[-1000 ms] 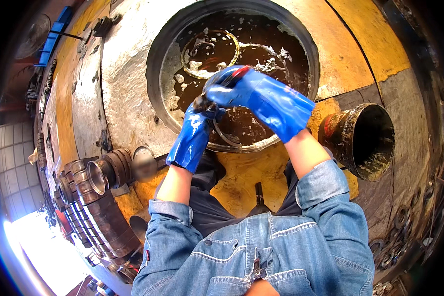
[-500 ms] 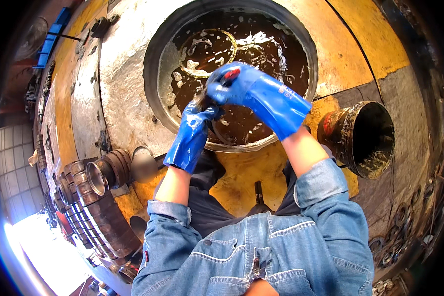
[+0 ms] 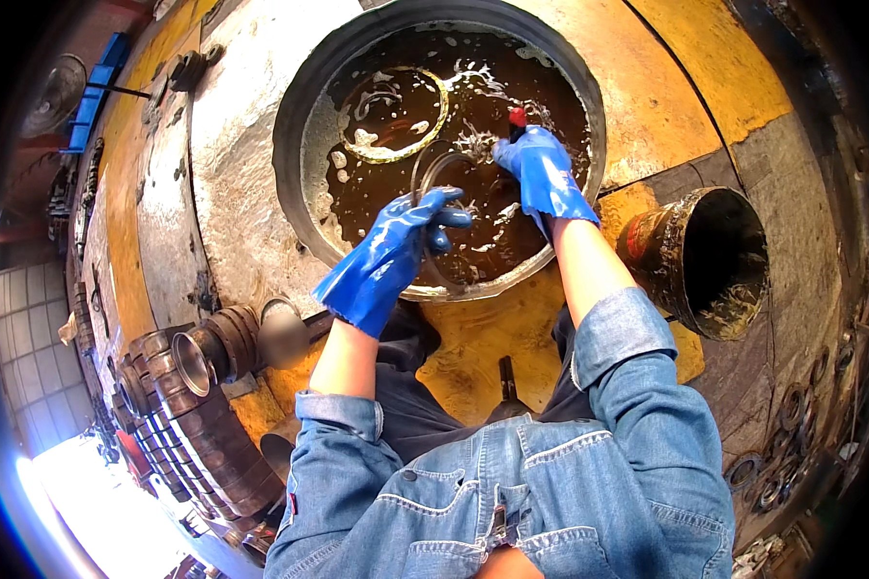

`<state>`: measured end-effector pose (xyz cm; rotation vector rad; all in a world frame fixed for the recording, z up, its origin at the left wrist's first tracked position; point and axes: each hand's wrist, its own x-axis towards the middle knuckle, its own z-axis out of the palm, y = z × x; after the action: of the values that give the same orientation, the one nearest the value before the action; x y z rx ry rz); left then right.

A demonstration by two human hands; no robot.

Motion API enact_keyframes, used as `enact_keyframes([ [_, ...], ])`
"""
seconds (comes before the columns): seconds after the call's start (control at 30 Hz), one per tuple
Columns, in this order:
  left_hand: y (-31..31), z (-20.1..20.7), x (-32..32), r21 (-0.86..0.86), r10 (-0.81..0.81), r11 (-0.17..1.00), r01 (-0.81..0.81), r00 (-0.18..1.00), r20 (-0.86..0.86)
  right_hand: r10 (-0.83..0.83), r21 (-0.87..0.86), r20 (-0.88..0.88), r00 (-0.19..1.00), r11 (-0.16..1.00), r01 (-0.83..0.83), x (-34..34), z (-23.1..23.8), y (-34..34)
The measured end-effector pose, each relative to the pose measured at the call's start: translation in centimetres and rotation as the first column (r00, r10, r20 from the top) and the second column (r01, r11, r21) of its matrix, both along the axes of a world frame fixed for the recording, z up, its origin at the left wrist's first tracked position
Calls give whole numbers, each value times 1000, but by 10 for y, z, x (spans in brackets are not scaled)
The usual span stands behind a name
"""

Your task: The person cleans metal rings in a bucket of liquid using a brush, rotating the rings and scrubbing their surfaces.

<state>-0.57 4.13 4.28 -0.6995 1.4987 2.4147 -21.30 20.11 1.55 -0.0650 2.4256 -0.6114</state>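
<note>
My left hand (image 3: 396, 246), in a blue rubber glove, is closed round the near-left side of a thin metal ring (image 3: 417, 183). The ring is tilted over the dark brown liquid (image 3: 502, 217) in a large round black tub (image 3: 292, 183). To the right, above the liquid, my right hand (image 3: 543, 169), in a matching glove, grips a tool by its red-ended handle (image 3: 518, 117). The tool's working end is hidden, so its kind cannot be made out. A larger yellowish ring (image 3: 445, 101) lies in the liquid beyond my left hand, with foam patches around it.
A grimy open bucket (image 3: 652, 241) stands right of the tub. Stacked dark metal rings (image 3: 217, 449) and round parts (image 3: 232, 338) are at the left. More loose rings (image 3: 743, 471) lie at the lower right. Worn yellow and grey plates (image 3: 637, 68) cover the floor.
My hands, close together before, are now apart. The right moved right with its red-ended tool, and the left turned, bringing the metal ring into clearer view.
</note>
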Motion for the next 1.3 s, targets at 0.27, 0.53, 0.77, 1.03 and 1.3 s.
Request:
enact_keyframes([
  [0.27, 42, -12, 0, -40, 49, 997, -60, 967, -249, -433, -327, -204, 878, 876, 356, -4, 13, 25],
  [0.53, -18, -14, 13, -22, 146, 989, -147, 989, -31, -207, -619, 44, 977, 762, 190, 6, 7, 28],
  [0.77, -10, 0, 16, -285, 234, 918, -275, 957, -169, 642, -766, 44, 765, 513, -387, 28, -10, -75],
  [1.03, -24, -10, 37, -274, 318, 908, -317, 947, -41, 48, -672, -17, 999, 739, -47, 30, 12, -28],
  [1.3, -15, 1, 25, -314, 241, 912, -264, 964, -110, 472, -646, -238, 849, 576, -501, 65, 51, -57],
])
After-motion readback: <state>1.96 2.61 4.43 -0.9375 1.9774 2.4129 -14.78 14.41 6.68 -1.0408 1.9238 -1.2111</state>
